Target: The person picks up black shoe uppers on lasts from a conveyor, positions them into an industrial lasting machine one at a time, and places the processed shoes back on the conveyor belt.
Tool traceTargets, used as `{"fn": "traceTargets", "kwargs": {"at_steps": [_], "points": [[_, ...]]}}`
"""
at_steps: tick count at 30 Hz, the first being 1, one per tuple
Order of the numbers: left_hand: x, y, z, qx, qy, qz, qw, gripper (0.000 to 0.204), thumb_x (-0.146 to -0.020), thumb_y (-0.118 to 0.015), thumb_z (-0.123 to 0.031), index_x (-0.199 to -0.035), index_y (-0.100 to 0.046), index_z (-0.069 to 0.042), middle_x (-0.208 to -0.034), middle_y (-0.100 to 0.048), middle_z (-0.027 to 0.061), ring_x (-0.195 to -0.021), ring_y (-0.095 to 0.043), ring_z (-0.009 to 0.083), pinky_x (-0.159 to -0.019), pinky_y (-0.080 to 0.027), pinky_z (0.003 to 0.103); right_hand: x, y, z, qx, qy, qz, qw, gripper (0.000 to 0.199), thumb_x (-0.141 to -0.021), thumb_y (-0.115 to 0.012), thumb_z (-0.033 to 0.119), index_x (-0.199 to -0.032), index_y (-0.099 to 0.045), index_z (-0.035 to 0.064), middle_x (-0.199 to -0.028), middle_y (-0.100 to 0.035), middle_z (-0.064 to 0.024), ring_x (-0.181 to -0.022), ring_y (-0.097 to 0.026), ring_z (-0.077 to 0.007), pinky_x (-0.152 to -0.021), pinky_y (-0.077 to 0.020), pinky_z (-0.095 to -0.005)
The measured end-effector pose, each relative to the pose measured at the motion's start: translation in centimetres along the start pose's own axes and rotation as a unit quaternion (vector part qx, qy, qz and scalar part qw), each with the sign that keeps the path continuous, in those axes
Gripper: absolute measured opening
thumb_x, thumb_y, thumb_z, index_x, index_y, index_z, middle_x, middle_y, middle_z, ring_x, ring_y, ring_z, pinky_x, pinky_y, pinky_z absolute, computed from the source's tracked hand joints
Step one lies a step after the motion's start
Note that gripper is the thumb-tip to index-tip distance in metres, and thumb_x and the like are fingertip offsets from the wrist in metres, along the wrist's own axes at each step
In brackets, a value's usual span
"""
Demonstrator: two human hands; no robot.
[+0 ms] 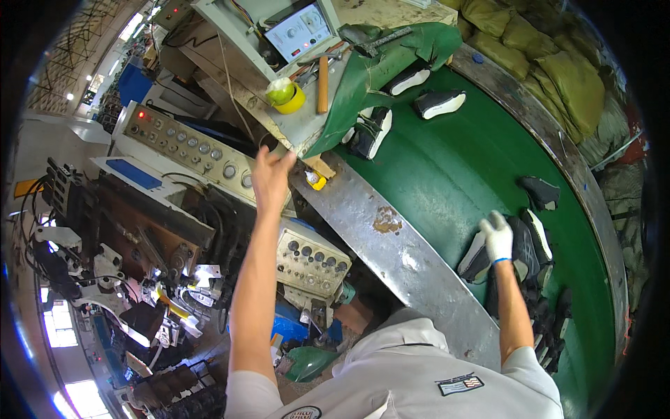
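Observation:
My left hand (271,179) is bare and raised beside the corner of a worn workbench (283,129). Its fingers are apart, and nothing shows in them. My right hand (497,239), in a white glove, hovers over or rests against a cluster of dark shoes on the green conveyor belt (447,178); contact cannot be made out. The fingers look loosely spread, with nothing visibly gripped. Closest to the glove are a black shoe with a white sole (475,259) on its left and a dark shoe (525,244) on its right.
Metal rails (398,230) border the belt. More shoes (441,103) lie farther up, beside a green cloth (419,45). A hammer (322,84) and a yellow cup (288,101) stand on the bench. Control panels (313,262) and machinery fill the left. Sacks (565,84) line the far right.

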State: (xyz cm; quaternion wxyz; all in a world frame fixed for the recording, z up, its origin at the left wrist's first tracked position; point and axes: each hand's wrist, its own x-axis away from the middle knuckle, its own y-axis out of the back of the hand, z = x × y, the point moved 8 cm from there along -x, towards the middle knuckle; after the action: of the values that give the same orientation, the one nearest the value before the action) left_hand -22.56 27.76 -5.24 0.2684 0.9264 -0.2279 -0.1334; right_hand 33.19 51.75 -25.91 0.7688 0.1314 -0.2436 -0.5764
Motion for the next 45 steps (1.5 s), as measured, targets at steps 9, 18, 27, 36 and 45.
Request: {"fn": "traceTargets", "kwargs": {"at_steps": [9, 18, 27, 36, 45], "points": [[-18.0, -6.0, -4.9, -0.207, -0.031, -0.021, 0.978, 0.088, -0.067, -0.087, -0.045, -0.123, -0.056, 0.014, -0.112, -0.068, 0.0302, -0.108, -0.066, 0.0373, -0.096, -0.049, 0.038, 6.6, -9.2, -4.1, -0.064, -0.066, 0.157, 0.983, 0.064, -0.085, -0.072, 0.014, -0.140, -0.047, -0.0086, -0.132, -0.060, -0.0238, -0.119, -0.060, -0.0283, -0.101, -0.0475, -0.0360], [-19.6, -7.3, -3.7, -0.143, -0.095, -0.015, 0.985, 0.063, -0.070, -0.086, -0.033, -0.118, -0.064, 0.003, -0.106, -0.071, 0.0217, -0.100, -0.069, 0.0326, -0.088, -0.052, 0.039, 5.0, -6.4, -5.5, -0.037, -0.100, 0.120, 0.987, 0.060, -0.087, -0.069, 0.012, -0.138, -0.048, -0.0102, -0.130, -0.062, -0.0219, -0.120, -0.060, -0.0263, -0.104, -0.0441, -0.0337], [-9.4, -3.2, -10.6, 0.139, -0.088, 0.096, 0.982, 0.074, -0.075, -0.084, -0.019, -0.134, -0.051, 0.009, -0.121, -0.065, 0.0142, -0.109, -0.061, 0.0184, -0.096, -0.045, 0.030, 2.1, -14.9, 13.5, -0.343, -0.069, 0.256, 0.901, 0.058, -0.093, -0.067, 0.021, -0.139, -0.048, -0.0086, -0.126, -0.064, -0.0206, -0.105, -0.067, -0.0241, -0.092, -0.0535, -0.0344], [12.0, 1.0, -11.3, 0.310, 0.031, 0.241, 0.919, 0.094, -0.062, -0.092, -0.021, -0.136, -0.047, 0.015, -0.124, -0.063, 0.0163, -0.116, -0.060, 0.0210, -0.104, -0.042, 0.032, 13.0, -18.1, 34.8, -0.438, 0.108, 0.462, 0.764, 0.064, -0.098, -0.059, 0.025, -0.153, -0.033, 0.0024, -0.128, -0.061, -0.0135, -0.096, -0.067, -0.0182, -0.081, -0.0563, -0.0316], [23.4, 10.1, -9.2, 0.429, -0.017, 0.167, 0.888, 0.108, -0.080, -0.080, -0.050, -0.152, -0.026, 0.009, -0.137, -0.055, 0.0155, -0.127, -0.051, 0.0196, -0.109, -0.036, 0.032, 26.8, -18.2, 35.3, -0.463, -0.043, 0.538, 0.703, 0.073, -0.092, -0.067, 0.027, -0.151, -0.034, 0.0007, -0.140, -0.054, -0.0132, -0.108, -0.065, -0.0250, -0.082, -0.0588, -0.0364]]}}
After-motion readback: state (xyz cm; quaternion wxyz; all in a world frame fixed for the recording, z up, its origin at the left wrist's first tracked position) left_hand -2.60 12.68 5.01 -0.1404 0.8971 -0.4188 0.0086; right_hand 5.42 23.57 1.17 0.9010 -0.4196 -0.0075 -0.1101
